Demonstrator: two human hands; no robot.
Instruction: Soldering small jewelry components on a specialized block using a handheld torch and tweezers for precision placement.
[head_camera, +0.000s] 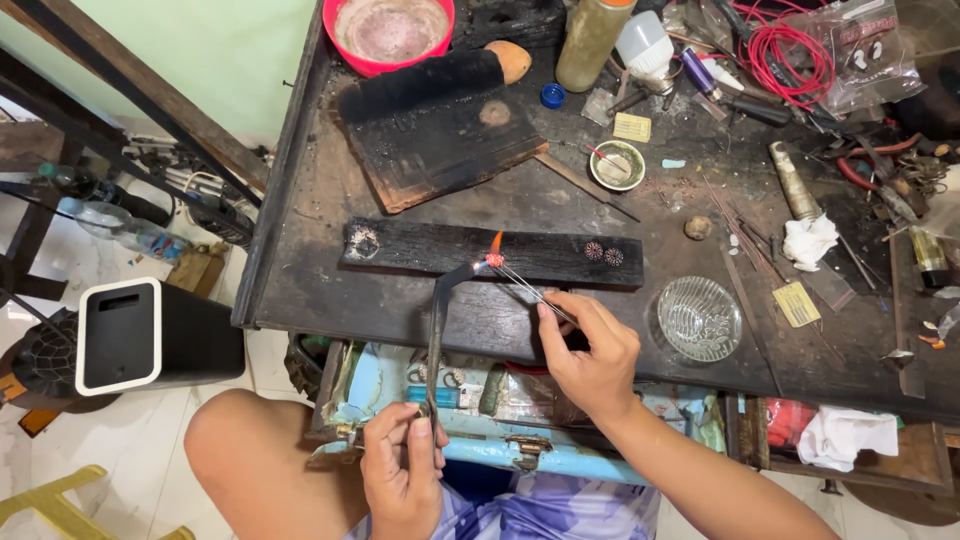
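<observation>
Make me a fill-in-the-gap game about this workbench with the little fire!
1. The left hand holds a bent metal ____ whose tip makes a flame.
2. The right hand grips thin tweezers pointing at the ____.
3. The long charred board has two round ornaments at its ____ end.
4. The glass dish lies ____ of the right hand.

Missing words: torch; flame; right; right

The charred wooden block (490, 255) looks matt and rough; the glass dish (700, 318) is glossy and ribbed; the blowtorch pipe (437, 320) is dull dark metal.
</observation>
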